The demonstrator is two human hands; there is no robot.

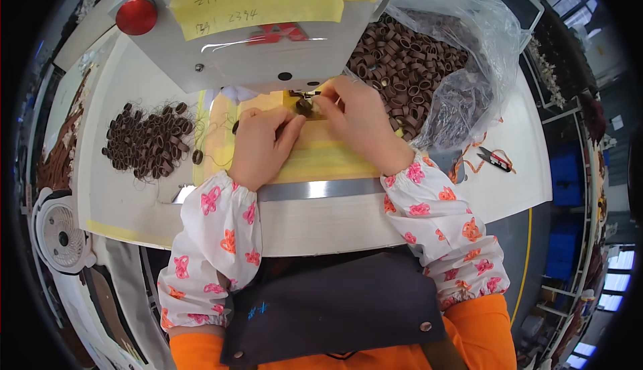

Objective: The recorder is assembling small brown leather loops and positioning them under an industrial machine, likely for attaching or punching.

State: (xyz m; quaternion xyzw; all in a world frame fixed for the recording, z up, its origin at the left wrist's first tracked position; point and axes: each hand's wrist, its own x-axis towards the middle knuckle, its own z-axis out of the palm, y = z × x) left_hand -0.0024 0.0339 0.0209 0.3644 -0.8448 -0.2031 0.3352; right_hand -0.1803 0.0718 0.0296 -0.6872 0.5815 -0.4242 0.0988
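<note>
My left hand lies flat-knuckled on the yellow-taped bed of the sewing machine, its fingers narrowed toward a small brown elastic loop; my right hand comes in from the other side, its fingertips pinched on that same loop; the loop sits just under the machine head, at the needle area, touching the taped bed; whether my left fingers truly grip it or only press beside it I cannot tell. To my left on the white counter lies a loose heap of brown loops, well apart from my hands; to my right a clear plastic bag stands open, full of more brown loops, just beside my right hand; small thread snips lie near the bag; a white fan sits at the counter's left edge; a red knob shows on the machine head.
</note>
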